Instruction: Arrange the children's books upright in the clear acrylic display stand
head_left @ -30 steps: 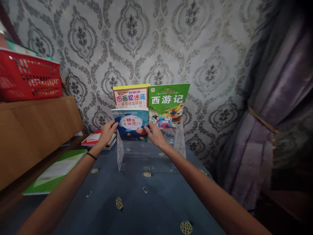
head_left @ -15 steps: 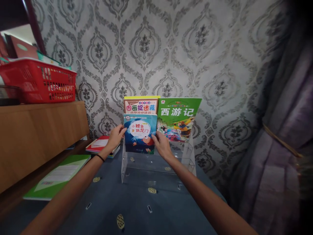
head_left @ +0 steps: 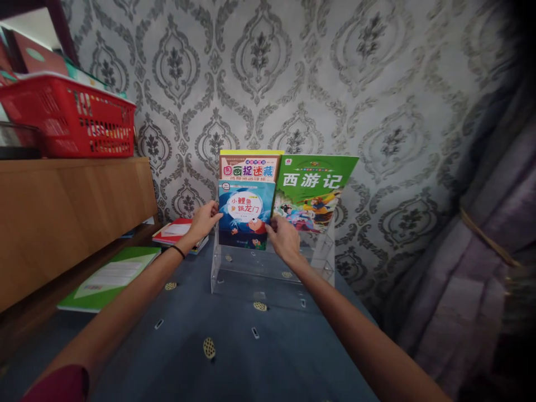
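- A dark blue cloth (head_left: 234,374) with printed pineapples spreads in front of the clear stand (head_left: 215,273) and under it.
- Left of the stand and nearer than it, a flat green book (head_left: 109,277) lies on its back.
- The left hand (head_left: 204,220), a black band (head_left: 180,252) on its wrist, is at the stand's left side; thumb and fingers are pinched together on the left edge of the blue book (head_left: 245,215).
- The right hand (head_left: 285,237), before the stand's middle, has its thumb on the opposite edge; its bent fingers are partly hidden but look closed on the book too.
- The blue book stands at the stand's front left, directly between the two sets of fingers, cover outward. Its long axis seems to run up and down. Both hands touch it, so neither is nearer. Whether its bottom edge sits on a ledge or just above one, I cannot tell.
- Behind it, on the stand's upper left, a puzzle book (head_left: 249,166) shows its top; on the upper right leans a tall green book (head_left: 314,184).
- Left of the stand, just beside it, is a low pile of books (head_left: 176,230).
- Further left, a red basket (head_left: 62,120) tops a wooden cabinet (head_left: 75,206).
- Behind the stand rises patterned wallpaper (head_left: 259,84).
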Tool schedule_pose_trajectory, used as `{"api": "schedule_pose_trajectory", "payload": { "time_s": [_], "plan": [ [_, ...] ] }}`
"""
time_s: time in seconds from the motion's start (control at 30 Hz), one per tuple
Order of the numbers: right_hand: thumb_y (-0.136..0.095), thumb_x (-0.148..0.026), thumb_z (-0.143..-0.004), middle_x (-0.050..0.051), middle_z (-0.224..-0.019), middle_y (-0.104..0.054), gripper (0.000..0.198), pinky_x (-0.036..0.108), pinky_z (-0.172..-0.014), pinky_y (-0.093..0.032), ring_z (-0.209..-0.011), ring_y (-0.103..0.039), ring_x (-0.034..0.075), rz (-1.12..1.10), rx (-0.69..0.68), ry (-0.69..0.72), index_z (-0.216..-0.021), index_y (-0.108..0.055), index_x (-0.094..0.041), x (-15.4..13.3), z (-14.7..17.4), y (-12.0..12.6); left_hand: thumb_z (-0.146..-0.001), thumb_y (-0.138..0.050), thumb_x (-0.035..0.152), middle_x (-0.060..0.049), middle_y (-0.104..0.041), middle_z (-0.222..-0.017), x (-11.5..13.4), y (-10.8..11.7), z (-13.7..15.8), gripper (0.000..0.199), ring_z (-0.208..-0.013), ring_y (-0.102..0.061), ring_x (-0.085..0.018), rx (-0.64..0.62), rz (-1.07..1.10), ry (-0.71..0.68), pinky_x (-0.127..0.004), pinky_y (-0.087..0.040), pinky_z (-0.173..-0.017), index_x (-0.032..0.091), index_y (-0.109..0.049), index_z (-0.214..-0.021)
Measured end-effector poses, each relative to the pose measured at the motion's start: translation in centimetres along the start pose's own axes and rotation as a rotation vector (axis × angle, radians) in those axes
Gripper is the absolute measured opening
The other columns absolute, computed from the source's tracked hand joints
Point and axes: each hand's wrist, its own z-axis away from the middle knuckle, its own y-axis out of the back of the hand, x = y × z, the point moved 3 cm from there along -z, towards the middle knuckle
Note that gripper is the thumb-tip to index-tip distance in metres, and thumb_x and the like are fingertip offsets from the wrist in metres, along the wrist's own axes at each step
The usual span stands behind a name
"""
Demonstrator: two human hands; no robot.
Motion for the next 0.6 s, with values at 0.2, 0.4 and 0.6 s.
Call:
{"api": "schedule_pose_trajectory", "payload": {
  "time_s": [0.2, 0.4, 0.6],
  "plan": [
    [-0.056, -0.03, -0.094, 0.004, -0.088, -0.075, 0.015, 0.028, -0.058, -0.03, -0.083, -0.067, 0.022, 0.038, -0.046, -0.047, -0.095, -0.068, -0.022, -0.17, 0.19, -0.07, -0.077, -0.068, 0.023, 0.002, -0.061, -0.072, -0.44, -0.46, 0.28, 0.014, -0.072, -0.059, -0.018, -0.013, -0.104, 0.001, -0.029, -0.044, -0.07, 0.021, -0.057, -0.085],
    [-0.054, -0.032, -0.093, 0.004, -0.085, -0.075, 0.021, 0.027, -0.058, -0.033, -0.08, -0.066, 0.021, 0.042, -0.076, -0.03, -0.088, -0.073, -0.024, -0.23, 0.42, -0.06, -0.076, -0.067, 0.02, 0.004, -0.059, -0.07, -0.73, -0.81, 0.55, 0.015, -0.07, -0.058, -0.017, -0.01, -0.063, -0.002, -0.029, -0.042, -0.069, 0.022, -0.053, -0.081],
    [-0.057, -0.029, -0.091, 0.005, -0.093, -0.075, 0.021, 0.028, -0.065, -0.041, -0.087, -0.068, 0.022, -0.023, -0.048, -0.051, -0.107, -0.07, -0.023, 0.28, 0.13, -0.22, -0.078, -0.063, 0.023, 0.002, -0.06, -0.071, -0.98, -0.79, 0.55, 0.008, -0.071, -0.056, -0.017, -0.033, -0.045, -0.024, -0.03, -0.043, -0.071, 0.021, -0.055, -0.08]
  ]
}}
